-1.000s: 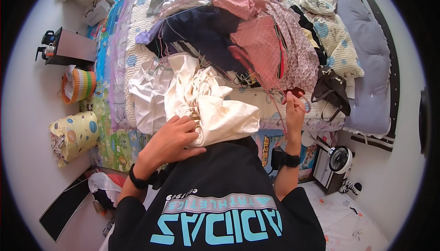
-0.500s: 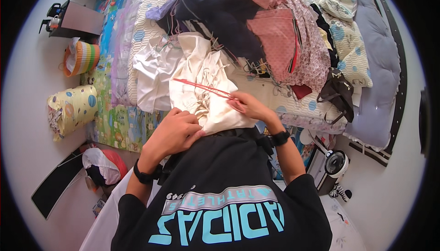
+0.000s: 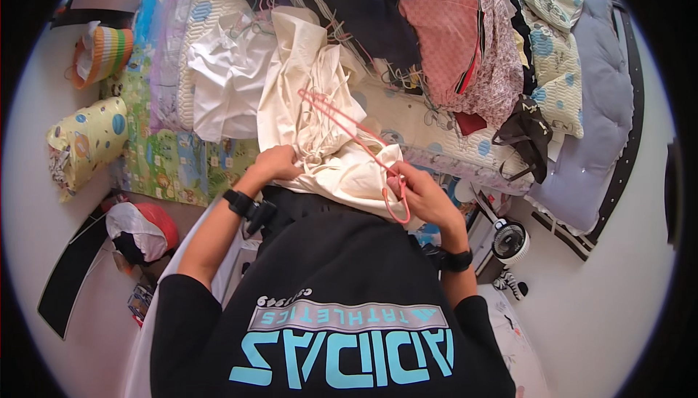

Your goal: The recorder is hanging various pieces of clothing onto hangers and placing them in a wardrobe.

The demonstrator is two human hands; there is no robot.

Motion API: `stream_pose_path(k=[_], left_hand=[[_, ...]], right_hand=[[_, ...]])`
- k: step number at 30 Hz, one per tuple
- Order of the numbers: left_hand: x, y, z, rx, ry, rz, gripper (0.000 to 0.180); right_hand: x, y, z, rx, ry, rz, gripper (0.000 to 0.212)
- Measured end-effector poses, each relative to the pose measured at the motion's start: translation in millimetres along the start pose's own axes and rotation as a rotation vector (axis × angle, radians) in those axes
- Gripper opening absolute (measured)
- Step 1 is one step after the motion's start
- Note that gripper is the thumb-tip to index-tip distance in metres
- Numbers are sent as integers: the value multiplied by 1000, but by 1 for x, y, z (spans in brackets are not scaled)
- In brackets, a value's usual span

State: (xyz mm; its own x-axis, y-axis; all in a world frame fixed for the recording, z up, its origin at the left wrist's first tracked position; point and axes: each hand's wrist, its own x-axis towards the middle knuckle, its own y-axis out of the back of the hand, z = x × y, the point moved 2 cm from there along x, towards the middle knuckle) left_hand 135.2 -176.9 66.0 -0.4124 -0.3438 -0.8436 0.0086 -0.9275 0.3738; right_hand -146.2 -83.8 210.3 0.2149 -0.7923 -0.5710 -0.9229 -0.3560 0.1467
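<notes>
A cream garment [image 3: 291, 63] with a gathered, bunched middle lies across the edge of the bed and down against my front. My left hand [image 3: 282, 162] pinches its near left edge. In my right hand [image 3: 420, 191], at the garment's right side, is a thin pinkish-red clothes hanger [image 3: 340, 116]. The hanger slants up and left over the cloth, its hook end by my right fingers and its far end above the gathered part. Beside the cream garment on the left lies a white garment [image 3: 231, 82].
Dark clothes [image 3: 356, 13] and pink garments [image 3: 440, 34] pile on the quilted bed [image 3: 407, 118], with several hangers among them. A black bag-like item [image 3: 527, 136] lies at the bed's right edge. A small fan [image 3: 509, 242] stands lower right; striped and yellow baskets [image 3: 87, 133] stand left.
My right hand has moved right and down, swinging the hanger into a steeper slant with its hook end now showing. My left hand has turned and grips the cloth's edge. The view has shifted.
</notes>
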Motion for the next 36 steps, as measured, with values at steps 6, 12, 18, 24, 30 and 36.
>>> stream_pose_path(k=[6, 12, 18, 24, 30, 36], left_hand=[[31, 6, -16, -568, -136, 210, 32], [18, 67, 25, -1359, -215, 229, 29], [-30, 155, 62, -1455, -616, 493, 28], [-88, 223, 106, -1097, -842, 654, 22], [-148, 268, 138, -602, -926, 936, 13], [-176, 296, 152, -380, -877, 1088, 21]], right_hand=[[-26, -8, 4, -131, -133, 62, 20], [-35, -17, 10, -62, -103, 226, 25], [-36, -11, -12, -243, 188, 394, 26], [-29, 6, -44, -178, 379, 527, 23], [-40, 16, -65, -9, 546, 574, 20], [-68, 29, -70, 76, 607, 654, 22]])
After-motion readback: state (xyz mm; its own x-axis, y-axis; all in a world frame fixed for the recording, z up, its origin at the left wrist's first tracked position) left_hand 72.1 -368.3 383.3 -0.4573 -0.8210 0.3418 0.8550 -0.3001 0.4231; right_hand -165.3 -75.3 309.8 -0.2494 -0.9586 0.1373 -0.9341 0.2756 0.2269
